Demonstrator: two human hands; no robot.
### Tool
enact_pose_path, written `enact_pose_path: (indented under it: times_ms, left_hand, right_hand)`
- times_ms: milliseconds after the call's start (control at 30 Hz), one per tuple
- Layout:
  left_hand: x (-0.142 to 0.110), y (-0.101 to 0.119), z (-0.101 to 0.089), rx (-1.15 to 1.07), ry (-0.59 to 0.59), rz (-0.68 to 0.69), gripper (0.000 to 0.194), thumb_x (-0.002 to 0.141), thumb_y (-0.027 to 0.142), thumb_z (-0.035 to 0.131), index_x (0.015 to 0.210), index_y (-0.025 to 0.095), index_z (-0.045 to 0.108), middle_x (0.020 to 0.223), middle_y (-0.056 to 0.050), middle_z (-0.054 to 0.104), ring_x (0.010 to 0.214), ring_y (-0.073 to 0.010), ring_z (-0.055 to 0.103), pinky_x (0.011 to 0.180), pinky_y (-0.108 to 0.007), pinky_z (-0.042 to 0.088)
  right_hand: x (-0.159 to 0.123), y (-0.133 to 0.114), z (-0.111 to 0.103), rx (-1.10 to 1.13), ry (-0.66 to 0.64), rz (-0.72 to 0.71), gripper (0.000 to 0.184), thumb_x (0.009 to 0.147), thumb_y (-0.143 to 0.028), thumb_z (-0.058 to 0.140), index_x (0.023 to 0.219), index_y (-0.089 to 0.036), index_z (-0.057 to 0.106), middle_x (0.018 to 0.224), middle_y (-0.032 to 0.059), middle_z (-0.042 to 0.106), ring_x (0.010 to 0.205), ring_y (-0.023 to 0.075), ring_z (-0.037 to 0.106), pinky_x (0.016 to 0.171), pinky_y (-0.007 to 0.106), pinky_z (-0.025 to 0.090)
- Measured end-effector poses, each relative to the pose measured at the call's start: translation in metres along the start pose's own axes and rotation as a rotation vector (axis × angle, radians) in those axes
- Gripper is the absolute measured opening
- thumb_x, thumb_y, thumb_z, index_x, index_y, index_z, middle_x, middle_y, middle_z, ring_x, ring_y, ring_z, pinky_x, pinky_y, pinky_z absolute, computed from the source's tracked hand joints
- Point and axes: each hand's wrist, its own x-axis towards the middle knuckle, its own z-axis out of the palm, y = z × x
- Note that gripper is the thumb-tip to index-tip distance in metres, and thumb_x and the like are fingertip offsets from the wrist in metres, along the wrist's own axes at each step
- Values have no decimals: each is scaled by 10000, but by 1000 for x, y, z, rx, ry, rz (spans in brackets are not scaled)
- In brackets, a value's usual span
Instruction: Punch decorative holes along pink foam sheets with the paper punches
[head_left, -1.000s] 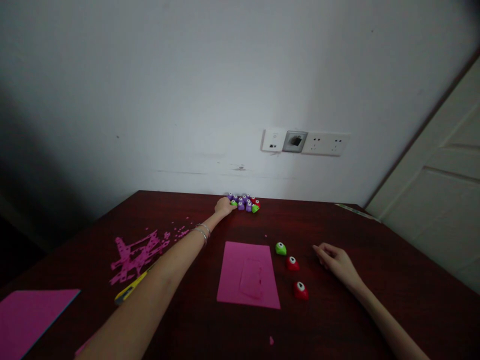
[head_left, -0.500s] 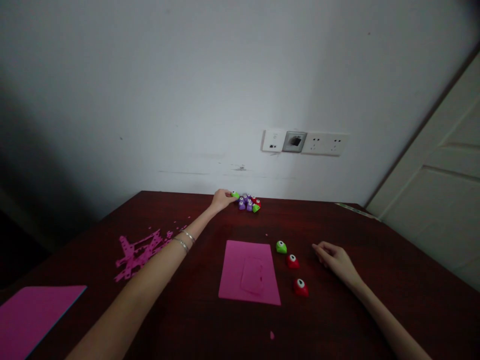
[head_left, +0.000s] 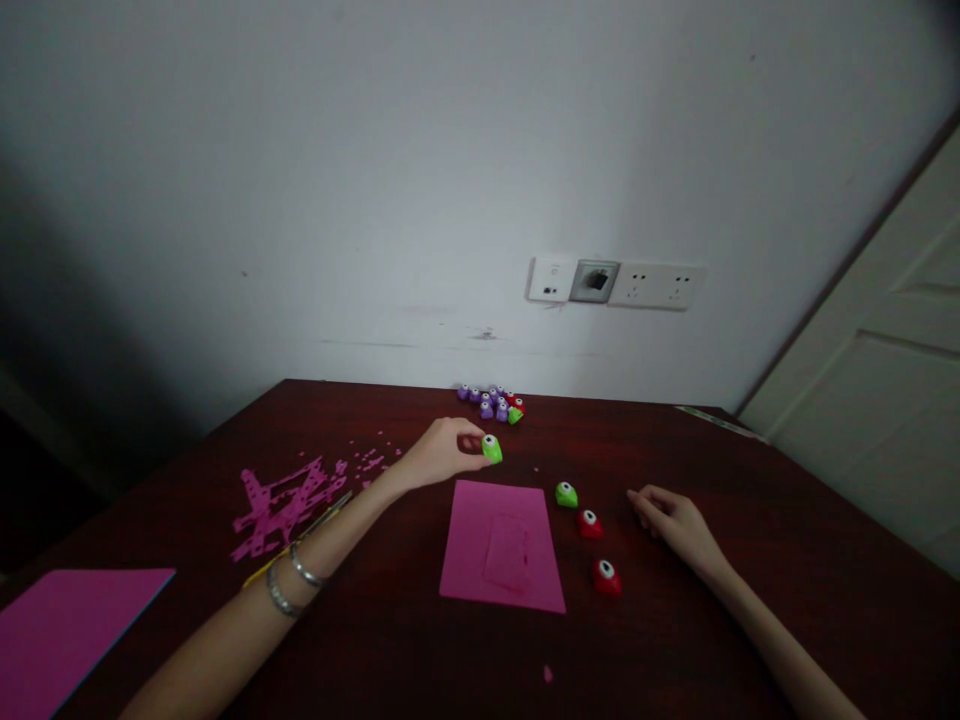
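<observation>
My left hand (head_left: pixel 448 453) pinches a green craft punch (head_left: pixel 491 449) between thumb and fingers, above the far edge of a pink sheet (head_left: pixel 469 545). A smaller pink piece (head_left: pixel 508 552) lies on that sheet. Right of the sheet, another green punch (head_left: pixel 566 495) and two red punches, one nearer the back (head_left: pixel 589 524) and one in front (head_left: pixel 607 577), stand on the table. My right hand (head_left: pixel 675 522) rests on the tabletop beside them, fingers curled in, with nothing visible in it. Against the wall sits a cluster of purple, red and green punches (head_left: pixel 502 411).
Punched pink scraps (head_left: pixel 281 508) and a yellow-handled cutting tool (head_left: pixel 262 573), partly behind my left forearm, lie at left. A larger pink sheet (head_left: pixel 75 630) covers the near left corner. A thin strip (head_left: pixel 721 423) lies at the back right. Wall sockets (head_left: pixel 649 285) are above.
My left hand has drawn back from the cluster toward me with the green punch, lifting it near the pink sheet. The yellow-handled tool has come into view. My right hand stays put.
</observation>
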Motion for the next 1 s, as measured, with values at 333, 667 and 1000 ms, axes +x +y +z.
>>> enact_pose_path:
  times_ms: [333, 667, 1000]
  left_hand:
    - [-11, 4, 11, 16, -35, 13, 254, 649, 304, 661, 835, 132, 669, 758, -30, 627, 668, -114, 528, 616, -237, 405]
    - [-27, 28, 28, -41, -119, -2, 229, 678, 311, 643, 817, 138, 696, 730, -20, 642, 663, -124, 537, 600, -229, 380]
    - [-44, 44, 51, -56, -128, -39, 213, 672, 296, 645, 827, 159, 692, 784, -30, 648, 720, -143, 548, 663, -256, 391]
  right_hand:
    - [-6, -12, -2, -58, 73, -18, 397, 770, -555, 467, 607, -196, 517, 501, -14, 519, 459, 131, 481, 477, 242, 393]
    - [-66, -125, 57, -75, 5, -346, 289, 803, -381, 538, 1005, -181, 592, 702, 26, 632, 562, 132, 557, 538, 232, 466]
    - [-75, -120, 81, -72, 80, -477, 311, 747, -240, 599, 1049, -170, 576, 784, 38, 670, 590, 136, 602, 571, 243, 520]
